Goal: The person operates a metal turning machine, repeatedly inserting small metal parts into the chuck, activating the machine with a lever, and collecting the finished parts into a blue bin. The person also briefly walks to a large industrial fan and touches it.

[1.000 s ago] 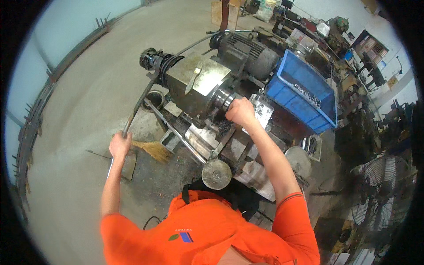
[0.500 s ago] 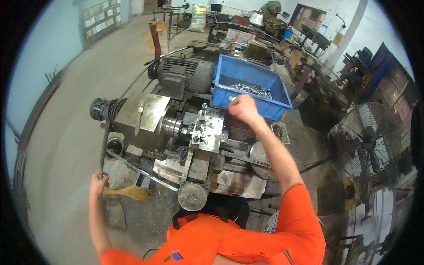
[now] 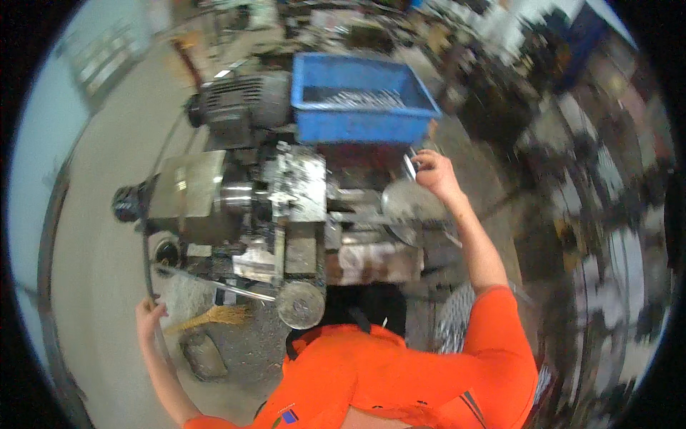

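Observation:
My left hand (image 3: 150, 314) is closed around the lower part of a long dark rod (image 3: 147, 250), which runs up along the left end of a lathe-like machine (image 3: 193, 187). My right hand (image 3: 434, 173) is out at the machine's right side, above a round grey disc (image 3: 404, 200). Between its thumb and fingers is a small shiny metal piece (image 3: 409, 166), blurred by motion. A metal tool block (image 3: 300, 187) with bright chips on it sits mid-machine, beside the shiny spindle (image 3: 236, 194). Behind stands a blue bin (image 3: 364, 127) holding many small metal pieces.
A dark ribbed motor (image 3: 239, 100) stands left of the bin. A straw broom (image 3: 214, 316) lies on the floor near my left hand. At the machine's front is a round handwheel (image 3: 300, 305). Blurred equipment crowds the right side.
My right hand has moved from the bin's front edge to the right and nearer to me, with the metal piece showing in its fingers. My left hand stays on the rod. The view has shifted.

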`<control>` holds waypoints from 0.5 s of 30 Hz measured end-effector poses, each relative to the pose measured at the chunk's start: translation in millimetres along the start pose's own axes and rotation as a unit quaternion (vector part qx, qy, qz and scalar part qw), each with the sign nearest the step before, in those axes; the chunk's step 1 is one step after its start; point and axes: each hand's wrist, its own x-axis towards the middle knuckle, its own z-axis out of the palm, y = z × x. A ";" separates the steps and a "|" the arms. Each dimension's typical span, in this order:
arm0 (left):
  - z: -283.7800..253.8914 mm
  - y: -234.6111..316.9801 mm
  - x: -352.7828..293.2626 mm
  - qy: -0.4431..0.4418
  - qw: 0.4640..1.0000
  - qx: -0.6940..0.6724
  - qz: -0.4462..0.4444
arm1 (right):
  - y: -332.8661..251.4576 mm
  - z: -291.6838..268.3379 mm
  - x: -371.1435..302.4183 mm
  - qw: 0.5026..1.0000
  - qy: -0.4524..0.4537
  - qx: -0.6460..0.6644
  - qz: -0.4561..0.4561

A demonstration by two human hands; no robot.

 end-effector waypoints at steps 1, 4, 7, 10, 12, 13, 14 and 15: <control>11.0 8.4 4.0 0.039 0.996 -0.079 -0.004 | 14.6 -16.8 -24.3 1.000 0.013 -0.004 0.020; -17.8 -73.0 25.9 -0.014 0.977 -0.212 -0.030 | 39.8 -54.6 -96.4 0.982 0.004 -0.034 0.183; -23.6 -73.9 34.2 -0.004 0.979 -0.184 -0.082 | 81.7 -74.3 -188.0 0.965 0.052 -0.044 0.253; -19.2 -78.2 27.2 -0.021 0.962 -0.250 -0.110 | 106.5 -77.5 -266.7 0.934 -0.029 -0.125 0.333; -14.2 -66.6 37.3 -0.039 0.960 -0.259 -0.101 | 132.4 -70.0 -327.9 0.926 -0.086 -0.148 0.337; -23.9 -76.8 44.9 -0.038 0.959 -0.257 -0.109 | 154.5 -60.5 -356.2 0.919 -0.165 -0.239 0.268; -29.3 -83.2 47.1 -0.033 0.959 -0.258 -0.117 | 173.4 -48.6 -377.2 0.894 -0.241 -0.326 0.190; -30.1 -84.7 44.3 -0.033 0.960 -0.258 -0.106 | 176.5 -36.8 -387.0 0.897 -0.195 -0.263 0.297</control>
